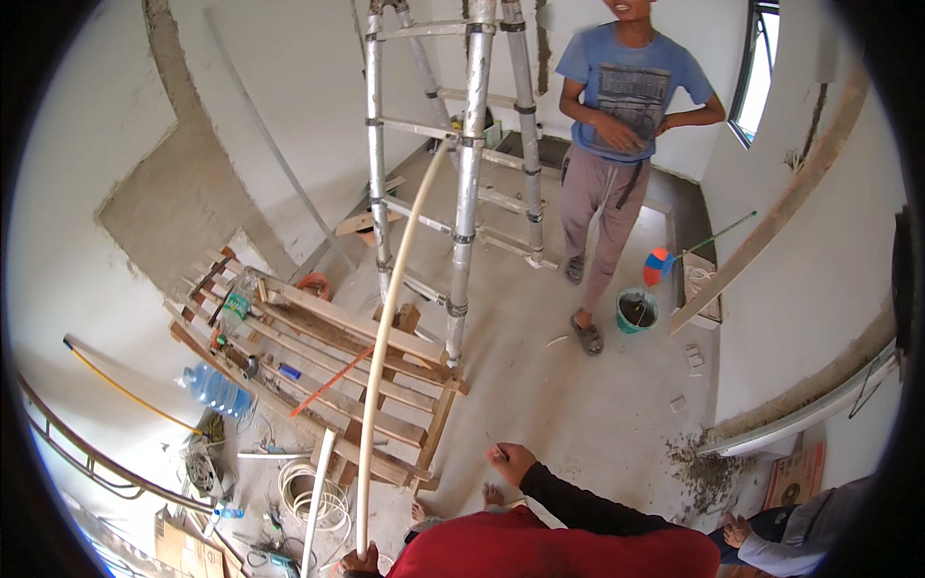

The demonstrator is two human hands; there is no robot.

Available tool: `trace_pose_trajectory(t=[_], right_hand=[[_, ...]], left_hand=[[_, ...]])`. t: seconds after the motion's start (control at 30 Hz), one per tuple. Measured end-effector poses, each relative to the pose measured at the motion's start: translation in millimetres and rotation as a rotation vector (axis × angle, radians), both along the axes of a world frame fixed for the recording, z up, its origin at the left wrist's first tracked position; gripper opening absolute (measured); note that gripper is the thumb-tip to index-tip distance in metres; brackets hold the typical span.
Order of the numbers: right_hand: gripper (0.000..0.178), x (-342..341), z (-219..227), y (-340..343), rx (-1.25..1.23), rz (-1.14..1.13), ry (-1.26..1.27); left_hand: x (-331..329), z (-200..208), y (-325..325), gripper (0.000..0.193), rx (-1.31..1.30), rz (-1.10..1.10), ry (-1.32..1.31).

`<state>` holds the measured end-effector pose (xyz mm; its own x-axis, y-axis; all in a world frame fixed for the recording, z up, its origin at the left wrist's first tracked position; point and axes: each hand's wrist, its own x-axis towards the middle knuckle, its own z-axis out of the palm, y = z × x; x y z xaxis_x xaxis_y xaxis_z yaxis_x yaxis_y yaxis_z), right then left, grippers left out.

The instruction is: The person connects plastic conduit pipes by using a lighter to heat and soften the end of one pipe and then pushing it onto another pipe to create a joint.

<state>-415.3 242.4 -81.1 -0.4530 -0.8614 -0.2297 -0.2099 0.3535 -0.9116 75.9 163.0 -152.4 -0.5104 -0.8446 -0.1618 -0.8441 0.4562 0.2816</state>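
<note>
A long cream plastic pipe (393, 299) slants up and away from my left hand (360, 559), its far end in front of the ladder. My left fingers are wrapped round its near end at the lower edge. My right hand (513, 464) is held out over the floor, closed, with a thin pointed thing sticking out of the fingers; I cannot make out what it is. Left of the pipe stands a slatted wooden pallet (318, 332), bearing a plastic bottle (236, 306) and an orange-red strip (332, 381). A second, shorter white pipe (317, 506) leans close by.
An aluminium ladder (469, 193) stands behind the pallet. A person in a blue T-shirt (631, 91) stands near a bucket (636, 311); another person's hand (737, 531) shows lower right. A cable coil (313, 493) and blue water jug (218, 390) lie at left.
</note>
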Motion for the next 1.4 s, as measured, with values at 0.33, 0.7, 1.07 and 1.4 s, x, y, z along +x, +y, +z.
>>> trace_pose_trajectory(t=[0.33, 0.7, 1.07, 1.4], right_hand=[[0.02, 9.5, 6.4, -25.9, -0.062, 0.02, -0.197], [0.023, 23.2, 20.5, -41.6, -0.081, 0.156, -0.283], [0.028, 58.9, 72.4, -71.7, -0.293, 0.393, -0.046], [0.02, 21.9, 79.0, -86.2, -0.236, 0.101, 0.215]], left_hand=[[-7.8, 104.7, 41.4, 0.048, -0.132, 0.641, 0.273], [17.2, 136.6, -1.5, 0.042, -0.256, 0.911, 0.496], [-144.2, 244.7, -121.3, 0.044, 0.247, 1.05, 1.867], [-213.6, 213.2, -161.4, 0.045, 0.596, 0.907, 2.239]])
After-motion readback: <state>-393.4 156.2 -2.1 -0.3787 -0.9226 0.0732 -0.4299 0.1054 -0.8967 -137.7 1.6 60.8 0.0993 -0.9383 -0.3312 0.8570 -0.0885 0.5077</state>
